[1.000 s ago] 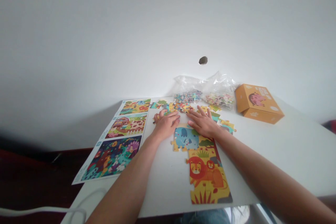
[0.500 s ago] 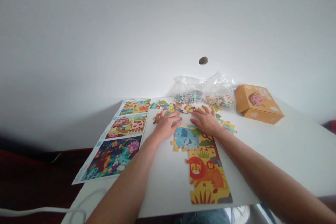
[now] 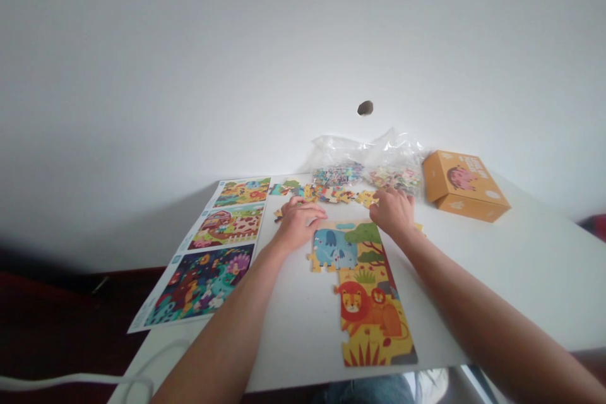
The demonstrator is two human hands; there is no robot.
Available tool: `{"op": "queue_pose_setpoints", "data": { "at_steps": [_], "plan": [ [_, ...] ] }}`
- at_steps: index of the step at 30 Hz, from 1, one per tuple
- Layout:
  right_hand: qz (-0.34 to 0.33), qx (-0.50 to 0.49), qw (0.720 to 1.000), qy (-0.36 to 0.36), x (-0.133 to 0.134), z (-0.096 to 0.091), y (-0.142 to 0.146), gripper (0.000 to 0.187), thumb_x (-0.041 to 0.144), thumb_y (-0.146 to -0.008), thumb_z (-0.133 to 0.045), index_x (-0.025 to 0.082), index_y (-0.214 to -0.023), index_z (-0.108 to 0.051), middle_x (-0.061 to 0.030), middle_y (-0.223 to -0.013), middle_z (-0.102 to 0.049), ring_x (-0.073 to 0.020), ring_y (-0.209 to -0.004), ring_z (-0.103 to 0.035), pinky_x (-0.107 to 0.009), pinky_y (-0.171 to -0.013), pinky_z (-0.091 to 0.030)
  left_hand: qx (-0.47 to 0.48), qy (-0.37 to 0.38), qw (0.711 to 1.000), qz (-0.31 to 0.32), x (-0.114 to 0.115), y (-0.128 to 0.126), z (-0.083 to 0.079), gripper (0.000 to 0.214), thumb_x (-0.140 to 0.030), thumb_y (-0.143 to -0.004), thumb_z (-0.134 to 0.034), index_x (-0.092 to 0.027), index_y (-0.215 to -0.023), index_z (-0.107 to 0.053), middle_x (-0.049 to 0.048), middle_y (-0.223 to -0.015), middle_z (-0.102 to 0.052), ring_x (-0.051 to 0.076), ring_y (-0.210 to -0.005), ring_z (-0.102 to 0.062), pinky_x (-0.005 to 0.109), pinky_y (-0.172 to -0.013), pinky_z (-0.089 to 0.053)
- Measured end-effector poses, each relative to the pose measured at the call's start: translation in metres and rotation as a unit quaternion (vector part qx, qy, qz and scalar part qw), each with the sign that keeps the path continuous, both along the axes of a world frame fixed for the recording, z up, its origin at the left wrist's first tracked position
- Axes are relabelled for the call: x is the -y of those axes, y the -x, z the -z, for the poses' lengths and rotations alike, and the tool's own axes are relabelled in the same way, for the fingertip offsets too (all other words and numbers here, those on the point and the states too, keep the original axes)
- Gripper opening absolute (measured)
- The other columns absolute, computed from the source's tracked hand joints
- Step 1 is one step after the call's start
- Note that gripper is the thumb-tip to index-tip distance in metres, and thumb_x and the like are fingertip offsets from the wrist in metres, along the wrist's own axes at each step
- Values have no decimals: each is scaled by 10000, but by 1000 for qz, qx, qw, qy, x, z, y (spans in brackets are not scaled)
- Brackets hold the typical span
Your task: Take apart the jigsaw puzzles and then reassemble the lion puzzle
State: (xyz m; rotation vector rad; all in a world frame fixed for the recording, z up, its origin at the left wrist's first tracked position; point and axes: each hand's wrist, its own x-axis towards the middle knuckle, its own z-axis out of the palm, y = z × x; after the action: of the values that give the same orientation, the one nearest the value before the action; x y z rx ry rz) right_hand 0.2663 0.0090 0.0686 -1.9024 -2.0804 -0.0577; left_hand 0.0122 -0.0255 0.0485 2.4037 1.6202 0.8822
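A partly joined jigsaw puzzle [image 3: 374,303] lies flat on the white table, with lions at the bottom and blue elephants and a green tree at the top. My left hand [image 3: 298,224] rests just beyond its upper left corner, fingers stretched out and slightly bent, holding nothing that I see. My right hand [image 3: 395,209] is past the upper right corner, over loose puzzle pieces. Its fingers are curled down and closed; anything within them is hidden. A row of loose puzzle pieces [image 3: 331,194] runs behind both hands, some of them covered by the right hand.
Printed picture sheet [image 3: 218,233] lies on the left, showing three scenes. Clear plastic bags of puzzle pieces [image 3: 338,172] stand against the wall. An orange box [image 3: 466,186] sits at the back right. A white cable [image 3: 71,381] hangs at the lower left, near the table edge.
My right hand has moved right, off the puzzle's top edge, and its spread fingers have curled over the loose pieces. The tree section is now uncovered. My left hand has barely moved.
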Motion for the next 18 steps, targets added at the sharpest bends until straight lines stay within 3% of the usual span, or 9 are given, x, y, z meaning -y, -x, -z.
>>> {"op": "queue_pose_setpoints", "data": {
  "at_steps": [5,12,18],
  "plan": [
    [15,-6,998,68,-3,3,-6,320,340,-878,-481,218,-1038,-729,-162,-1100,-657,-324,-997,-622,-450,-838,-420,-17,46,989,139,5,-6,-3,179,-372,-823,-710,-327,-985,-768,6,-1119,-732,221,-1128,-573,403,-1027,-382],
    [17,-14,997,80,-5,4,0,334,373,-886,-488,222,-1082,-712,-128,-1108,-644,-273,-1009,-601,-381,-854,-412,-3,30,982,187,0,-3,4,186,-378,-809,-734,-282,-963,-770,19,-1112,-735,209,-1043,-613,398,-995,-375],
    [43,-5,997,59,3,-1,2,342,318,-821,-531,242,-1094,-722,-158,-1141,-594,-343,-1114,-511,-456,-915,-357,-1,30,983,183,0,-3,3,172,-371,-798,-745,-295,-950,-770,8,-1104,-736,212,-1037,-605,399,-969,-364]
  ]
}}
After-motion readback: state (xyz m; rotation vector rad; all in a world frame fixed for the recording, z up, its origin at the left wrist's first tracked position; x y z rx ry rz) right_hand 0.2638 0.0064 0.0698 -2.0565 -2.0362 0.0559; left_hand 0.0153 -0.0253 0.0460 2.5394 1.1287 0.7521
